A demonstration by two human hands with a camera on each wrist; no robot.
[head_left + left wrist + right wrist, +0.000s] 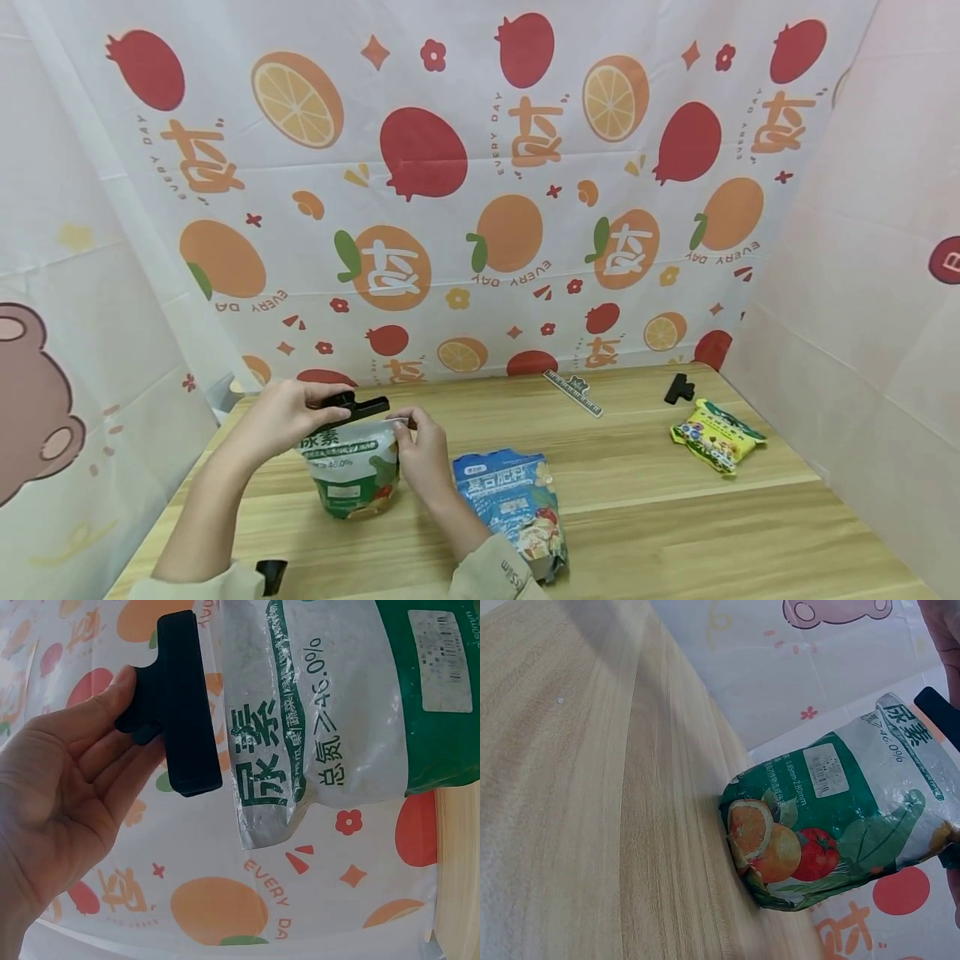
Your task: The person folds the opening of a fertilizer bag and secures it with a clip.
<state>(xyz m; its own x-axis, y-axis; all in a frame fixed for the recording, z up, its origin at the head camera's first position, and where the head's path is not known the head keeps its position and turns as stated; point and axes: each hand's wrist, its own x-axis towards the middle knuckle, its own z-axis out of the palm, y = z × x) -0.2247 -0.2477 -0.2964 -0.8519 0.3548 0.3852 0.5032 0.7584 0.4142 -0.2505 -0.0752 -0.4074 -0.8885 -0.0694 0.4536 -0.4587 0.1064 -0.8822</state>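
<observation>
As I look across the table [637, 533], item by item:

Black clip [360, 407]: in the left hand [296, 421], thumb and fingers pinching its handles. Whether its jaws are parted, I cannot tell.

White-and-green bag [352, 479]: on the person's left part of the table, base down. The right hand [423, 450] pinches its upper right corner. The bag's top edge lies just beside the clip; the left wrist view shows a slim gap, with clip bar and edge nearly parallel. The left hand is nearer the clip, the right nearer that corner. Marked 尿素, 总氮≥46.0%, and 0.85mm-2.80mm; barcode label [444, 660], fine print illegible.

Blue bag [510, 500]: near the right forearm, lettered 复合肥料.

Yellow packet [717, 437]: far right, writing too small to read.

Second black clip [679, 388]: behind the packet.

Ruler [573, 393]: piano-key pattern, near the backdrop [480, 183], which is printed EVERY DAY.
</observation>
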